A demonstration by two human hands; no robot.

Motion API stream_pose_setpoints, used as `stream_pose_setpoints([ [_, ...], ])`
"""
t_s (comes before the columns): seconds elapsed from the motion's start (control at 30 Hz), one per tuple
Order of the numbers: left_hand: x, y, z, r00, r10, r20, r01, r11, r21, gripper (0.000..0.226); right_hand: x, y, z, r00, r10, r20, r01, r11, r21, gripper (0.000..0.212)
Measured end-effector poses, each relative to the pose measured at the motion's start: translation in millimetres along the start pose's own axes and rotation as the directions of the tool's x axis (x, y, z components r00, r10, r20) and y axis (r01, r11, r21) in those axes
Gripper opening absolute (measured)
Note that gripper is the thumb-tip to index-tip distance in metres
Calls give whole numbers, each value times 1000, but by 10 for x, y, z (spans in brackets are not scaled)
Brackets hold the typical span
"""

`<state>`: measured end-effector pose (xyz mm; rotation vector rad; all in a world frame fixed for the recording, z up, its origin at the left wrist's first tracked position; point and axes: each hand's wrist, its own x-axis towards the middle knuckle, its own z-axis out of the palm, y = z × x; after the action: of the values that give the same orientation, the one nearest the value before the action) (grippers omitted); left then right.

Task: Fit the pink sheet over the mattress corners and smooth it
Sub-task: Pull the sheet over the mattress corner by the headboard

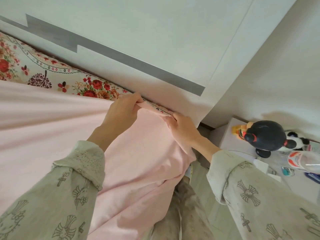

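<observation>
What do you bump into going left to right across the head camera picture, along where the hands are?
Pink sheet → left hand → right hand → dark-haired doll → toy panda.

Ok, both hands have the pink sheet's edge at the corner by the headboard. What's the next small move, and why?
Probably pull the edge down over the corner. The left hand and right hand pinch the pink sheet at the top edge, and a strip of the floral mattress still shows uncovered against the headboard.
</observation>
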<state>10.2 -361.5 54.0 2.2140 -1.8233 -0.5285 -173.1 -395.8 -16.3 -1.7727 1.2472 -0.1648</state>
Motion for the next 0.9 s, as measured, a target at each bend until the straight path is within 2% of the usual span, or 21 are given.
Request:
stream_pose_setpoints([
  [0.1, 59, 63, -22, 996, 49, -81, -51, 999, -20, 15, 4, 6, -211, 990, -94, -105, 90, 995, -38, 36],
  [0.17, 142, 184, 2, 987, 110, -117, -113, 993, -22, 14, 23, 37, -360, 976, -101, -191, 95, 995, -38, 33],
  [0.27, 258, 320, 112, 988, 144, -63, -143, 990, 18, 13, -20, 183, -521, 961, -68, -267, 51, 996, -68, 32],
  [0.37, 271, 257, 227, 996, 92, 21, -93, 992, 82, 14, -112, 339, -579, 983, -40, -177, 6, 982, -188, 41],
  [0.5, 193, 77, 300, 999, 26, 19, -29, 983, 180, 16, -145, 365, -507, 1000, 0, 16, 6, 937, -350, 41],
  [0.57, 212, 55, 318, 1000, -2, 22, -3, 979, 205, 16, -131, 370, -440, 999, 44, 28, -30, 923, -384, 31],
  [0.63, 244, 16, 354, 997, -27, 70, 11, 974, 226, 15, -97, 429, -392, 982, 185, -45, -190, 954, -231, 30],
  [0.67, 242, -21, 376, 993, -38, 108, 10, 969, 247, 15, -69, 470, -372, 960, 270, -78, -278, 952, -126, 33],
  [0.73, 208, -121, 426, 980, -48, 194, -11, 956, 294, 16, -18, 567, -333, 910, 405, -86, -403, 914, 39, 24],
  [0.83, 160, -315, 447, 954, -95, 285, 4, 952, 305, 16, 36, 672, -251, 873, 483, -65, -478, 874, 85, 12],
  [0.9, 173, -453, 431, 953, -133, 270, 37, 942, 335, 20, 74, 712, -182, 858, 510, -67, -506, 860, 62, 10],
])
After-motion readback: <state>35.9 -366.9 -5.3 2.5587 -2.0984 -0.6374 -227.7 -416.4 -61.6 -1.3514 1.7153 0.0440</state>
